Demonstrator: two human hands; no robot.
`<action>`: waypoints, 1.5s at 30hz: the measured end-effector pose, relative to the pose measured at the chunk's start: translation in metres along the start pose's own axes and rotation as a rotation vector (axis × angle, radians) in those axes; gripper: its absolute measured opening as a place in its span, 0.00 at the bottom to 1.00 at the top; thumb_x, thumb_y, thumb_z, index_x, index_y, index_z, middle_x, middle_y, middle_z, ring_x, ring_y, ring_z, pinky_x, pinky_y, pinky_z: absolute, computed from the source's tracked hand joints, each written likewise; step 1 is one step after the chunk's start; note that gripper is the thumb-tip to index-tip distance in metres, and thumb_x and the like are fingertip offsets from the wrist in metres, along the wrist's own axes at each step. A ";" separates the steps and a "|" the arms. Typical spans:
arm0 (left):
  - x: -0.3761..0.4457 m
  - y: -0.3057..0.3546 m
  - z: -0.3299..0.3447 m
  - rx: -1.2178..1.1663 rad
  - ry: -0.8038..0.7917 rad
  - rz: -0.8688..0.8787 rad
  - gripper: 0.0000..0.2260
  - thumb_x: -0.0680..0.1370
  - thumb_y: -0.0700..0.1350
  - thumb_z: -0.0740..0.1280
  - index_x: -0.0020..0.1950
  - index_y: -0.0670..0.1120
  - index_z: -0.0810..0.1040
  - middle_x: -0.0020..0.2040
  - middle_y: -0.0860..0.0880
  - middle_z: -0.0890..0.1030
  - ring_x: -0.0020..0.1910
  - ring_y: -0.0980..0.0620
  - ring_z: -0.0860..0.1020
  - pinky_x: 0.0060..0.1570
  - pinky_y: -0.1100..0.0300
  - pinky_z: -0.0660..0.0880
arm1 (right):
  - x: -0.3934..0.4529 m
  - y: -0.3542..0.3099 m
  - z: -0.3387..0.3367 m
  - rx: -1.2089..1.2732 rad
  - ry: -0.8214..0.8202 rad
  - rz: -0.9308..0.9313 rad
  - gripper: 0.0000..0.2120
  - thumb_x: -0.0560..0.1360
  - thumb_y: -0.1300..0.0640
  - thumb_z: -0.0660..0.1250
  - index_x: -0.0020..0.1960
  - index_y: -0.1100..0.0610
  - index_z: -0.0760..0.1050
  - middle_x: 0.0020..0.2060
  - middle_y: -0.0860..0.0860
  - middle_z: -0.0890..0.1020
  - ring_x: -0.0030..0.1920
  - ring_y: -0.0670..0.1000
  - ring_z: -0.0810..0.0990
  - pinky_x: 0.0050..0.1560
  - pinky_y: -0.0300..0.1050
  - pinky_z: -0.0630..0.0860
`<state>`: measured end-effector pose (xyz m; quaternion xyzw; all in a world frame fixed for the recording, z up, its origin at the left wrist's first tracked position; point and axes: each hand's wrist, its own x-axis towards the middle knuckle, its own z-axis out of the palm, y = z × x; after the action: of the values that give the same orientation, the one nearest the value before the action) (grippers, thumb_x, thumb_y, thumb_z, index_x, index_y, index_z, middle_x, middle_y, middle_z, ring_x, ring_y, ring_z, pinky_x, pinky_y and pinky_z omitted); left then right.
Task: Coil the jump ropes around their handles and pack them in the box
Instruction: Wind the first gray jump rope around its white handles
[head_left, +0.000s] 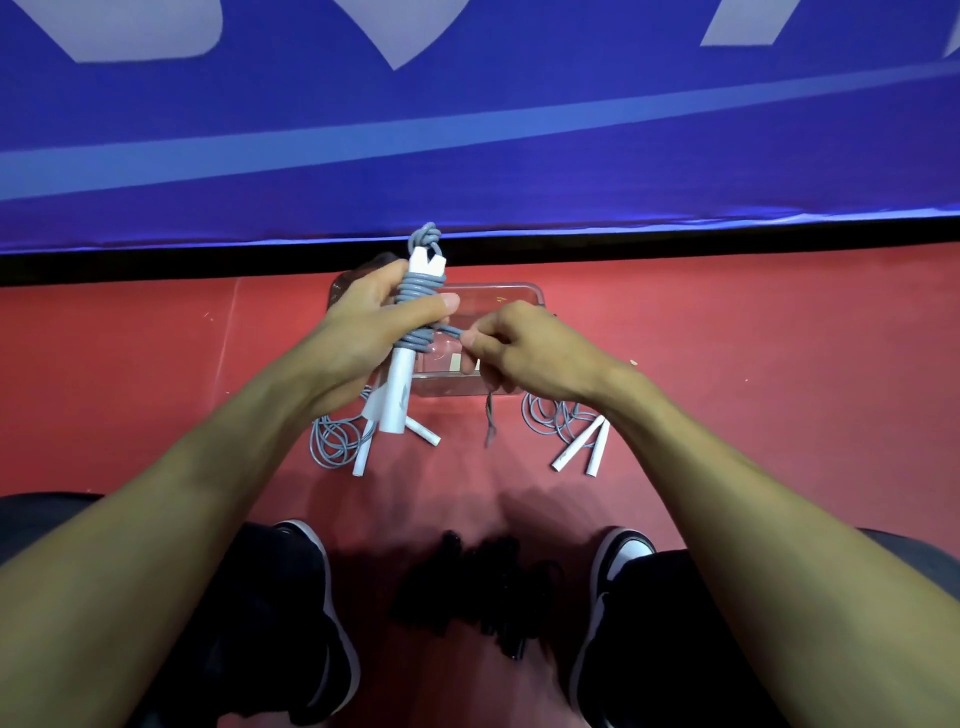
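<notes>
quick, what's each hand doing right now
Left hand: grips the white handles with grey rope coiled round them.
Right hand: pinches the rope's free end.

Red floor (156, 364), blue banner (467, 130)

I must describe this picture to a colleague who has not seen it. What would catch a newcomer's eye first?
First, the left hand at centre, gripping white handles wound with grey rope, while the right hand pinches the rope's free end. Then the two loose jump ropes on the red floor, either side of a clear box.
</notes>
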<state>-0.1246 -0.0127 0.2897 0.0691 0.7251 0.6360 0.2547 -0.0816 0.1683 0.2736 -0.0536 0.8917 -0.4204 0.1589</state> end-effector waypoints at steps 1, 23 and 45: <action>0.001 0.000 -0.001 -0.009 -0.007 -0.005 0.07 0.78 0.40 0.72 0.54 0.45 0.76 0.47 0.38 0.78 0.34 0.53 0.76 0.31 0.65 0.74 | 0.000 0.000 -0.001 0.001 0.019 0.013 0.20 0.84 0.51 0.59 0.37 0.55 0.78 0.27 0.50 0.80 0.26 0.43 0.75 0.34 0.36 0.71; 0.003 -0.006 -0.003 -0.094 -0.065 0.003 0.16 0.69 0.40 0.77 0.52 0.43 0.75 0.43 0.45 0.77 0.38 0.55 0.79 0.41 0.64 0.79 | 0.002 0.009 -0.001 -0.237 0.048 0.058 0.10 0.75 0.54 0.74 0.41 0.61 0.80 0.35 0.52 0.83 0.38 0.53 0.77 0.41 0.44 0.70; -0.001 0.001 0.001 -0.251 -0.129 -0.032 0.13 0.76 0.34 0.69 0.59 0.39 0.75 0.47 0.40 0.79 0.42 0.49 0.82 0.48 0.55 0.81 | 0.003 0.006 -0.002 0.026 0.054 0.084 0.16 0.84 0.57 0.57 0.47 0.57 0.82 0.31 0.51 0.77 0.22 0.39 0.69 0.28 0.32 0.64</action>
<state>-0.1233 -0.0120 0.2910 0.0659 0.6232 0.7118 0.3173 -0.0847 0.1734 0.2693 -0.0027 0.8916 -0.4261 0.1530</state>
